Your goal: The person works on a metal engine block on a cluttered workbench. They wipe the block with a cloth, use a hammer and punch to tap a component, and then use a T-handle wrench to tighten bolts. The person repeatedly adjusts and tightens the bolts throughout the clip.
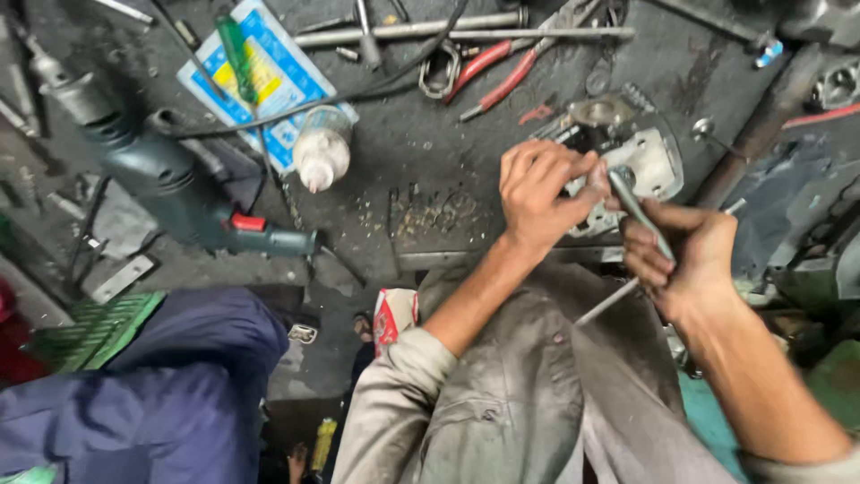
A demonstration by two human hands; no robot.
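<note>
Up top left we see a flat blue-and-yellow rectangular packet (278,76) lying on the bench (421,152) (green screwdriver (236,58) across it); lower down, a red-and-white pack (392,315).

Under my fingers the pale grey cast-metal plate with rounded corners and a dark mechanism bolted on top (647,157) sits tilted on the grimy bench, while the slim grey steel rod-like tool (638,211) slants from my fist up against its middle.
</note>
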